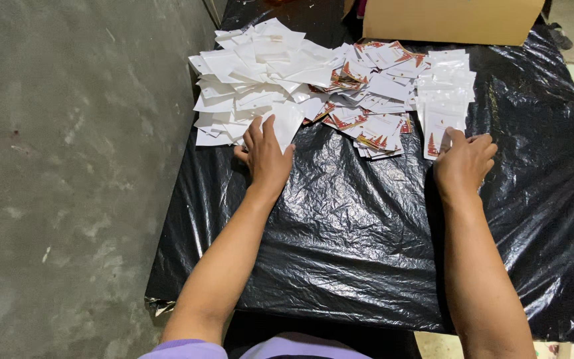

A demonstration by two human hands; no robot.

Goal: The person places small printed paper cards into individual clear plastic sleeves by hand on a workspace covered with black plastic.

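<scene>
Resting flat, left hand fingers spread on white cards; right hand fingers pinch upright sleeved card, long axis pointing away.

two hands: the left hand and the right hand. one cardboard box, behind the piles. three heaps in front of the box: blank white cards, red-printed cards, clear bagged cards; pieces too many to count.

head cam | steep downward look, close | faces forward over black-covered table | single view
</scene>
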